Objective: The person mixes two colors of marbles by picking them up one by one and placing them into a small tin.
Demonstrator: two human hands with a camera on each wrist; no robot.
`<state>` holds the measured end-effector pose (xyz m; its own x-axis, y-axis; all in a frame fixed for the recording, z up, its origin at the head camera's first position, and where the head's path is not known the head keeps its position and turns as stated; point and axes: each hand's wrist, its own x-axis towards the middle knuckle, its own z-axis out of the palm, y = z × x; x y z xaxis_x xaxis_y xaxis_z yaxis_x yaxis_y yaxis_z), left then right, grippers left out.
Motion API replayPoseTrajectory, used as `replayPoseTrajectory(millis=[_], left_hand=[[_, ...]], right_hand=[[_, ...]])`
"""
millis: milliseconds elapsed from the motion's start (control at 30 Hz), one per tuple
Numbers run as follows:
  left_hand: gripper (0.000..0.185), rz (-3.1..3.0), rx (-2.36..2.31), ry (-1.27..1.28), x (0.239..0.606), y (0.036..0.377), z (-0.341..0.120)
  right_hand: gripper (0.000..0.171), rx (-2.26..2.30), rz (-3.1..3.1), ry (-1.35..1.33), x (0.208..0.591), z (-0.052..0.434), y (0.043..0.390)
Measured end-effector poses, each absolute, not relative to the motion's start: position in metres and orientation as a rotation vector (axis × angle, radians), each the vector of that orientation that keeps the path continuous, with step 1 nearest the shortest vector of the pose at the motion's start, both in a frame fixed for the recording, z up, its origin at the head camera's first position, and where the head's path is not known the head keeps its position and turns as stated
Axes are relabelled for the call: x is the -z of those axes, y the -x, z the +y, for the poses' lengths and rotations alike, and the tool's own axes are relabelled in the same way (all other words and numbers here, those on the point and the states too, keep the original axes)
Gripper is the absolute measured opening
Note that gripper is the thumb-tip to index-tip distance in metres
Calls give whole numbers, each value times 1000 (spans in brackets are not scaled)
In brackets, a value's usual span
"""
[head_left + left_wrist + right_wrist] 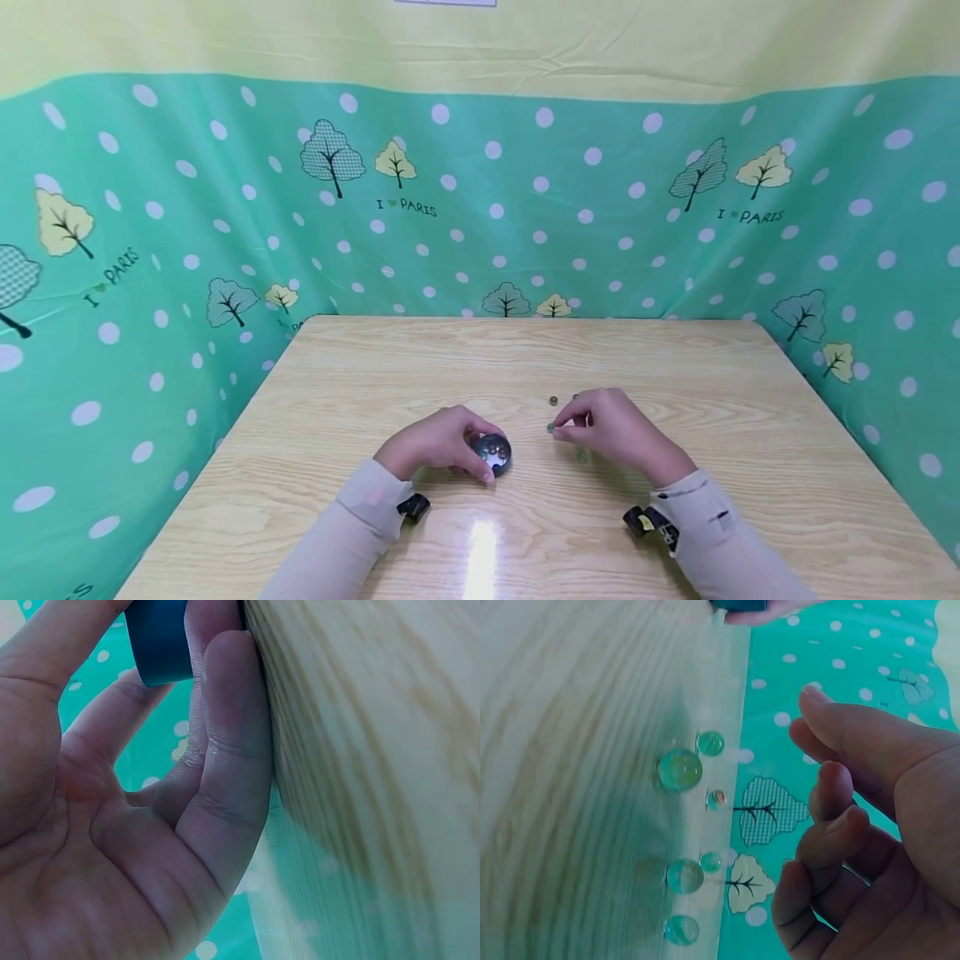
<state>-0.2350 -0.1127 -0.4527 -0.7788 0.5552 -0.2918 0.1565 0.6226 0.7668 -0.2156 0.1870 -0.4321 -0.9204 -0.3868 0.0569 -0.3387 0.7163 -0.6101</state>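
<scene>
My left hand grips a small, dark, round container by its side, thumb and fingers around it. Several marbles show inside its mouth. In the left wrist view, the container has a smooth blue-looking wall, and the left hand's little finger lies along the tabletop. My right hand hovers over loose marbles, its fingers bent and the thumb close to the index finger. A green marble overlaps the fingertips in the head view. Seen from the right wrist, the right hand shows nothing between its fingers.
Several glass marbles, including a large one, lie on the wooden table. A clear marble sits under the right hand, and a dark one lies beyond it. A green dotted curtain hangs behind the table.
</scene>
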Motion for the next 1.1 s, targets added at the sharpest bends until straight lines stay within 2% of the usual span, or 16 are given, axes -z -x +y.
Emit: replayPoseTrajectory(millis=[367,900,1100], left_hand=[[59,2331,-1040,-564,452,235,-113],[57,2302,-1072,-547,450,234,-113],[59,2302,-1071,-547,450,234,-113]], right_hand=[[5,953,2825,477,427,198,220],[7,866,2760,487,425,211,222],[13,842,2717,518,429,213,221]])
